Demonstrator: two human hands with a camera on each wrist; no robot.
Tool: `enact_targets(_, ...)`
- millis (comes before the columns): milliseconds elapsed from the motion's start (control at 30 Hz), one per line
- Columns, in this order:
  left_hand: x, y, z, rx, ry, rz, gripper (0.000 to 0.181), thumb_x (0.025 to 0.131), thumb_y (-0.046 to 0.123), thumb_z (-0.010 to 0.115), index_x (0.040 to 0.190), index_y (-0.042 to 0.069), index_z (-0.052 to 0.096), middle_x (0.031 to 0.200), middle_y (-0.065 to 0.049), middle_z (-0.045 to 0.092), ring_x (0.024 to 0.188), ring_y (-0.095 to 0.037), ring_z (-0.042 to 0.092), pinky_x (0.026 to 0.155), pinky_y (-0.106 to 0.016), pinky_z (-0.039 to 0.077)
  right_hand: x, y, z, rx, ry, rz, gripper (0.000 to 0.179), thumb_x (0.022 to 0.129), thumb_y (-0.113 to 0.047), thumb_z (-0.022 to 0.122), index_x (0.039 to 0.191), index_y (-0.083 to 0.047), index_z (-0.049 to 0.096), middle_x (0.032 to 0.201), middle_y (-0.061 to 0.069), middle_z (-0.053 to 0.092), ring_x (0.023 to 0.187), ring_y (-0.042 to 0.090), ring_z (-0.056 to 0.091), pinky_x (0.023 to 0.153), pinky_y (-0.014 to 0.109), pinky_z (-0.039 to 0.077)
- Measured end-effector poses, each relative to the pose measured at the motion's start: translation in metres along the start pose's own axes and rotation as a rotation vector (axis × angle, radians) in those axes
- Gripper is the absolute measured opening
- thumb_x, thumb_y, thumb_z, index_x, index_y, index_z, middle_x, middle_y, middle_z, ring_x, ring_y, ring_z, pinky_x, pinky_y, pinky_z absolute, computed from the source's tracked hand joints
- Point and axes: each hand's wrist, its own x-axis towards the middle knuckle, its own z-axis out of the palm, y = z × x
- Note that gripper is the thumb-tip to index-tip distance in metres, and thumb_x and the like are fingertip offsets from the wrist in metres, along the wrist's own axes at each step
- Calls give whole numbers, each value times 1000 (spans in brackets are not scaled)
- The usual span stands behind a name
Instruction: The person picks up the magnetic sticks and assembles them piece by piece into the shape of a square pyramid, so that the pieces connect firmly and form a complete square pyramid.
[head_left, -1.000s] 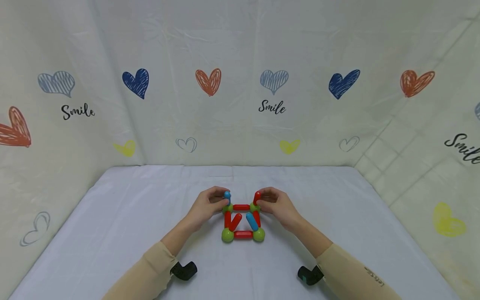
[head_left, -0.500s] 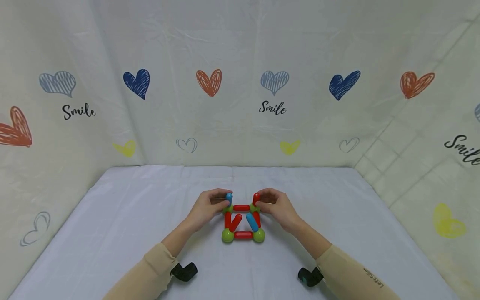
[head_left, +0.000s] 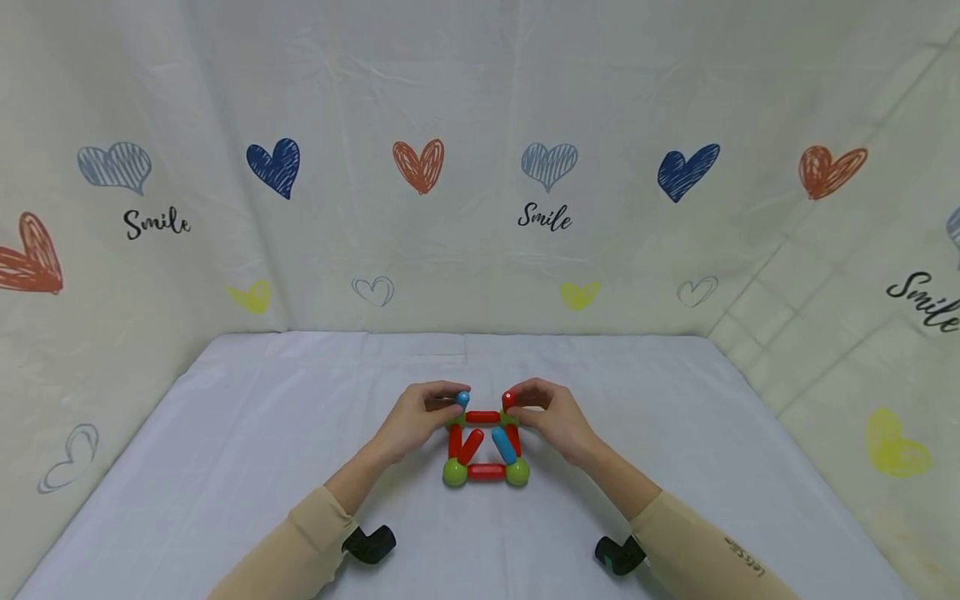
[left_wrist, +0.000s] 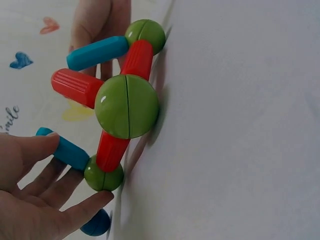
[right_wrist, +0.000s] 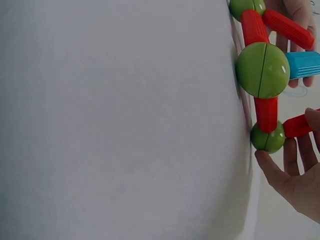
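A square of red rods and green balls lies at mid-table, its near red rod (head_left: 487, 472) between the near left ball (head_left: 454, 472) and near right ball (head_left: 517, 472). At the far left corner my left hand (head_left: 415, 421) pinches an upright-leaning blue rod (left_wrist: 72, 152), with a fingertip right at the green ball (left_wrist: 104, 173) below. My right hand (head_left: 557, 419) pinches a red rod (right_wrist: 297, 126) on the far right ball (right_wrist: 268, 137). From the near balls, a second red rod (head_left: 471, 447) and a second blue rod (head_left: 504, 445) slant up inward.
A dark blue ball (left_wrist: 96, 223) shows behind the left hand in the left wrist view. White cloth (head_left: 247, 467) covers the table. A curtain printed with hearts (head_left: 418, 167) hangs behind. Black devices (head_left: 371, 545) sit at both sleeve cuffs.
Both hands have shifted slightly inward, tilting the far blue rod to the right and the far red rod to the left. Their tops now lean nearer each other; the square stays in place.
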Motion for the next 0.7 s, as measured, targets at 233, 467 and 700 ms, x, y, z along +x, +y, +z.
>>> enact_targets(233, 0, 1, 2, 24, -4, 3, 34, 100, 6, 67, 134, 4, 66, 129, -9, 68, 114, -29, 67, 95, -37, 55, -3, -2, 1, -12, -5, -13, 28, 93, -5, 76, 120, -6, 68, 118, 8, 69, 119, 30, 60, 91, 37, 57)
enact_targets(467, 0, 0, 4, 66, -2, 24, 33, 99, 7, 68, 133, 6, 68, 128, -7, 68, 115, -31, 66, 93, -38, 56, -3, -1, 1, -37, -27, -49, 25, 92, -7, 77, 116, -7, 69, 116, 7, 69, 117, 30, 60, 91, 38, 56)
enact_targets(700, 0, 2, 4, 116, -15, 38, 32, 99, 7, 69, 130, 7, 70, 125, -5, 69, 118, -34, 64, 95, -40, 55, -16, -28, 4, -73, -42, -66, 21, 92, -1, 74, 113, -1, 69, 112, 12, 70, 113, 35, 61, 89, 39, 56)
